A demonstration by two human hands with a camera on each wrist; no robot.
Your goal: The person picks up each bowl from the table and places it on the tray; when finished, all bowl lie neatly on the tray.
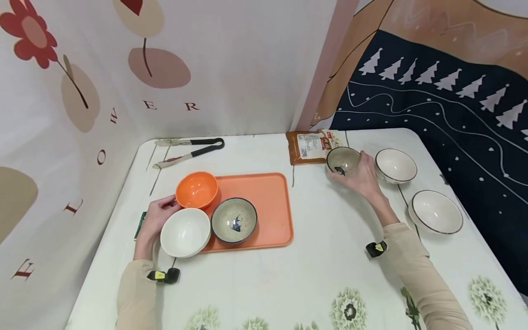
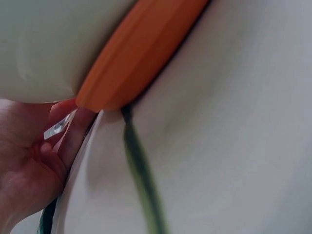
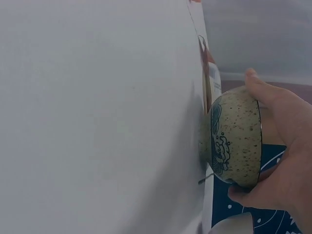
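Note:
In the head view my right hand (image 1: 363,178) grips a speckled grey bowl (image 1: 343,160) by its sides, just in front of the brown food packet (image 1: 310,147). The right wrist view has this bowl (image 3: 239,139) between thumb and fingers, blue pattern on its outside. At the left, my left hand (image 1: 158,215) lies along the left end of the orange tray (image 1: 270,211), fingertips right at the orange bowl (image 1: 196,189); whether they grip it I cannot tell. A white bowl (image 1: 185,233) and another speckled grey bowl (image 1: 233,221) stand beside it on the tray.
Black-handled tongs (image 1: 189,151) lie at the back left. Two white bowls with dark rims, one farther back (image 1: 396,165) and one nearer (image 1: 436,211), stand at the right. Behind the table hang a white printed curtain (image 1: 247,68) and a dark patterned cloth (image 1: 412,101).

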